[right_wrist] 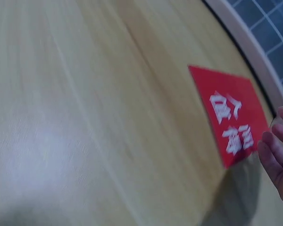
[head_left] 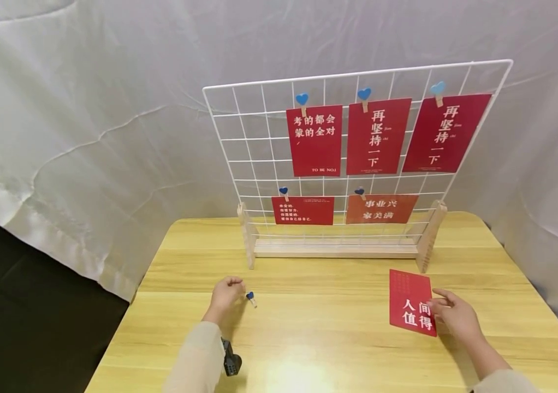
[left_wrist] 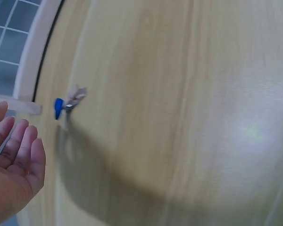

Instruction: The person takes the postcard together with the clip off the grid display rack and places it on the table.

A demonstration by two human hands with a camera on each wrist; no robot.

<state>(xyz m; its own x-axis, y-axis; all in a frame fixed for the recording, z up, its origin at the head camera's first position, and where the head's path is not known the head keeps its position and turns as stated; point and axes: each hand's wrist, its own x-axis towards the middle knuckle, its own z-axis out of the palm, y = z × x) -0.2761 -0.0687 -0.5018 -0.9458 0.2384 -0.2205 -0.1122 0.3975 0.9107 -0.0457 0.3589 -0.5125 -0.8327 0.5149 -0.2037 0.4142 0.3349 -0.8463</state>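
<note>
In the head view, my left hand (head_left: 226, 297) is over the left part of the table, fingers loosely bent and holding nothing. Just to its right lies a small wooden clip (head_left: 251, 299) with a dark blue heart; the left wrist view shows this clip (left_wrist: 70, 101) beyond the fingertips. On the right, a red card (head_left: 410, 297) with white characters lies in front of the rack. My right hand (head_left: 456, 316) is at the card's right edge, its fingertips overlapping that edge. Relaxed fingers (right_wrist: 272, 157) appear beside the card (right_wrist: 233, 117) in the right wrist view.
A white wire grid rack (head_left: 254, 139) on a wooden stand (head_left: 335, 251) stands at the back of the table (head_left: 318, 311). Several red cards hang from it on heart clips, in two rows. A black device (head_left: 231, 360) sits at the left wrist. Grey cloth (head_left: 112, 82) surrounds the table.
</note>
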